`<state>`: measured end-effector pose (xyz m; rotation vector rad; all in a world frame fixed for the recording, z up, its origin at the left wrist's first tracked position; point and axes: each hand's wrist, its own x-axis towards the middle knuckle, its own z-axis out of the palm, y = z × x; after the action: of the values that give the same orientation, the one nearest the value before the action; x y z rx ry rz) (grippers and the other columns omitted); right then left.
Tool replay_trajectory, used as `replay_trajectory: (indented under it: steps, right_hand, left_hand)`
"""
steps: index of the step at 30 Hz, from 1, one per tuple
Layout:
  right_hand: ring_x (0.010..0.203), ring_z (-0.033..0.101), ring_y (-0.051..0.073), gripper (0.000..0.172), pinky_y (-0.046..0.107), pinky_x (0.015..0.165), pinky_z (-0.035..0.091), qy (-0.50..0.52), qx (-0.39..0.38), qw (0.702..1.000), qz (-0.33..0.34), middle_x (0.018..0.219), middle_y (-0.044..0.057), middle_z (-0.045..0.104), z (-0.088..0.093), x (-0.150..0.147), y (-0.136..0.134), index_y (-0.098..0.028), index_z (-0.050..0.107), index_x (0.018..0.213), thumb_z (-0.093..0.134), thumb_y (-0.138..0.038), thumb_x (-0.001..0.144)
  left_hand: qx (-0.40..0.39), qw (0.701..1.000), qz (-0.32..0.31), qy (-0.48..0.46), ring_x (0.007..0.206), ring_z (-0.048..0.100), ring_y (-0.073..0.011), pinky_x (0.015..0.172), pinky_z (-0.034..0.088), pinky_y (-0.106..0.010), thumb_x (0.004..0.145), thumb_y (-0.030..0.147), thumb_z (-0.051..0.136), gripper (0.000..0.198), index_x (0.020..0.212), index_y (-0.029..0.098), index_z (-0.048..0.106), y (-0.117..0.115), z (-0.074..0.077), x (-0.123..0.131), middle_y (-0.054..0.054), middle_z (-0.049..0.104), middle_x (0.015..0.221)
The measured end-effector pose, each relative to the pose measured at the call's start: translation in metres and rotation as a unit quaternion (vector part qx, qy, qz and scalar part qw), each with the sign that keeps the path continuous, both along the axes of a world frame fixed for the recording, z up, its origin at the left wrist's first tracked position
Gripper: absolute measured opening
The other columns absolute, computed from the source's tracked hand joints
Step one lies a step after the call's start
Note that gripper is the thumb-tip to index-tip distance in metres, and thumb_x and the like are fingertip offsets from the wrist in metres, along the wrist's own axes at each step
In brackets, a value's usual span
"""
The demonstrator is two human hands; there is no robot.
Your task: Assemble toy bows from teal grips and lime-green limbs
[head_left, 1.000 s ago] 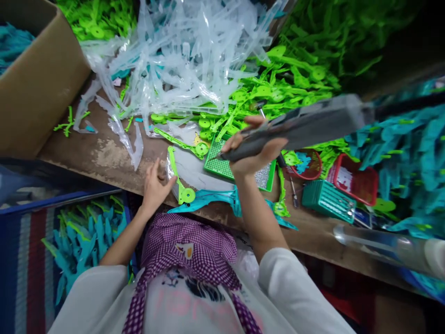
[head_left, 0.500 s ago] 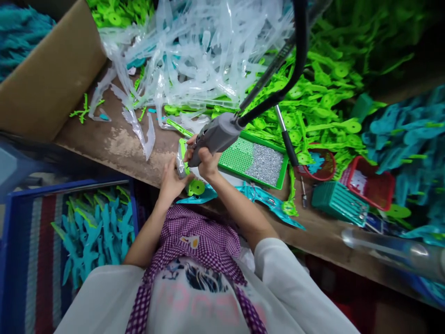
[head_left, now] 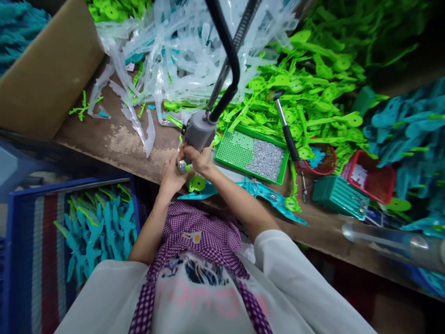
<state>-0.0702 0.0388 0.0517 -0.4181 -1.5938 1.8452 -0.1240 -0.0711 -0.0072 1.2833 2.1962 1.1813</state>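
Item 1: grey powered screwdriver [head_left: 197, 132], one, standing nearly upright near the front edge of the worn wooden surface [head_left: 114, 144]. A black cable [head_left: 229, 55] rises from its top and out of view.
- Right hand [head_left: 200, 160]: wrapped closed round the lower body of the tool, which rises far of the knuckles.
- Left hand [head_left: 170, 178]: just left of the right hand and touching it, fingers curled up against the tool's lower end. Whether they pinch the tool's tip or the part beneath cannot be told.

Item 2: bright green plastic part with a round disc end [head_left: 197, 183], one, lying directly below both hands, its disc showing on their near side. It rests on a long teal plastic piece [head_left: 264, 195], one, along the near edge.

Surroundings, right of the hands:
- flat green tray of small silver screws [head_left: 236, 150], one
- black-handled hand screwdriver [head_left: 290, 139], one
- round red basket [head_left: 321, 162], one
- square red basket [head_left: 371, 183], one
- teal ribbed basket [head_left: 339, 199], one

Bulk stock, uncounted:
- heap of clear plastic parts [head_left: 187, 51], far
- heap of green plastic parts [head_left: 313, 79], far right

Containers, left:
- brown cardboard box [head_left: 48, 74], one, far
- blue crate [head_left: 12, 232], one, near, holding teal parts
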Motion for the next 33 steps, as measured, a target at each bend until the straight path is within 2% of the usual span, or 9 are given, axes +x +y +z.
replay_trajectory:
  steps: [3, 5, 9, 12, 15, 18, 23, 28, 33]
  right_hand:
    - [0.045, 0.052, 0.012, 0.048, 0.027, 0.046, 0.045, -0.004, -0.023, 0.999, -0.029, 0.051, -0.004, 0.051, 0.012, 0.006, 0.002, -0.020, 0.056, 0.071, 0.065, -0.067, 0.068]
    - [0.045, 0.053, 0.013, 0.054, 0.026, 0.044, 0.043, 0.016, -0.022, 0.995, -0.097, 0.051, -0.005, 0.049, 0.023, 0.016, 0.016, -0.021, 0.059, 0.082, 0.057, -0.074, 0.070]
    - [0.047, 0.054, 0.013, 0.058, 0.027, 0.047, 0.041, 0.021, 0.076, 0.964, -0.255, 0.053, -0.005, 0.047, 0.034, 0.041, 0.077, -0.024, 0.060, 0.088, 0.045, -0.079, 0.076]
    - [0.044, 0.052, 0.012, 0.054, 0.028, 0.047, 0.039, -0.014, 0.120, 0.939, -0.322, 0.049, -0.006, 0.047, 0.027, 0.054, 0.124, -0.022, 0.059, 0.079, 0.049, -0.075, 0.077]
    - [0.050, 0.058, 0.015, 0.060, 0.030, 0.049, 0.041, -0.031, 0.111, 0.938, -0.328, 0.050, -0.004, 0.048, 0.013, 0.060, 0.146, -0.022, 0.060, 0.081, 0.041, -0.079, 0.079]
    - [0.057, 0.062, 0.016, 0.064, 0.031, 0.054, 0.044, -0.035, 0.118, 0.942, -0.312, 0.054, -0.003, 0.053, 0.001, 0.061, 0.150, -0.022, 0.061, 0.085, 0.040, -0.082, 0.077]
    - [0.050, 0.055, 0.011, 0.061, 0.030, 0.054, 0.042, 0.004, 0.097, 0.943, -0.317, 0.052, -0.005, 0.053, -0.005, 0.059, 0.153, -0.021, 0.059, 0.082, 0.042, -0.078, 0.079]
    - [0.042, 0.045, 0.008, 0.055, 0.028, 0.050, 0.038, 0.005, 0.113, 0.942, -0.315, 0.046, -0.008, 0.046, -0.006, 0.061, 0.154, -0.022, 0.056, 0.078, 0.044, -0.076, 0.080]
    - [0.048, 0.057, 0.014, 0.058, 0.031, 0.053, 0.045, -0.033, 0.111, 0.940, -0.322, 0.052, -0.005, 0.051, -0.005, 0.063, 0.149, -0.022, 0.059, 0.082, 0.039, -0.076, 0.082]
  left_hand:
    - [-0.026, 0.997, 0.057, -0.036, 0.112, 0.061, -0.0318, 0.097, 0.051, -0.049, 0.073, 0.042, 0.079, 0.069, 0.133, 0.022, 0.052, -0.001, 0.005, 0.003, -0.013, 0.060, 0.118]
    - [-0.050, 0.995, 0.066, -0.056, 0.113, 0.060, -0.0324, 0.099, 0.049, -0.049, 0.069, 0.043, 0.082, 0.077, 0.135, 0.020, 0.051, -0.001, 0.009, 0.004, -0.013, 0.058, 0.117]
    - [-0.048, 0.992, 0.073, -0.085, 0.116, 0.058, -0.0331, 0.101, 0.048, -0.050, 0.066, 0.045, 0.084, 0.084, 0.138, 0.020, 0.049, -0.003, 0.009, 0.003, -0.014, 0.054, 0.120]
    - [-0.031, 0.991, 0.072, -0.106, 0.110, 0.061, -0.0311, 0.096, 0.052, -0.049, 0.065, 0.045, 0.085, 0.085, 0.138, 0.022, 0.049, -0.004, 0.005, 0.002, -0.013, 0.052, 0.122]
    - [-0.032, 0.991, 0.074, -0.111, 0.095, 0.065, -0.0258, 0.089, 0.056, -0.048, 0.064, 0.046, 0.086, 0.085, 0.138, 0.024, 0.050, -0.005, 0.004, 0.002, -0.013, 0.051, 0.122]
    - [-0.047, 0.989, 0.079, -0.114, 0.076, 0.064, -0.0168, 0.081, 0.059, -0.045, 0.064, 0.048, 0.086, 0.087, 0.139, 0.024, 0.049, -0.005, 0.005, 0.002, -0.013, 0.050, 0.123]
    - [-0.054, 0.988, 0.081, -0.118, 0.057, 0.054, -0.0054, 0.069, 0.059, -0.037, 0.065, 0.050, 0.085, 0.088, 0.141, 0.026, 0.047, -0.004, 0.007, 0.002, -0.011, 0.049, 0.124]
    - [-0.053, 0.987, 0.081, -0.127, 0.057, 0.054, -0.0058, 0.067, 0.059, -0.036, 0.065, 0.050, 0.085, 0.088, 0.140, 0.025, 0.048, -0.004, 0.007, 0.002, -0.011, 0.049, 0.121]
    - [-0.055, 0.988, 0.076, -0.123, 0.062, 0.058, -0.0095, 0.070, 0.059, -0.039, 0.066, 0.052, 0.083, 0.088, 0.141, 0.024, 0.047, -0.004, 0.006, 0.001, -0.014, 0.049, 0.126]
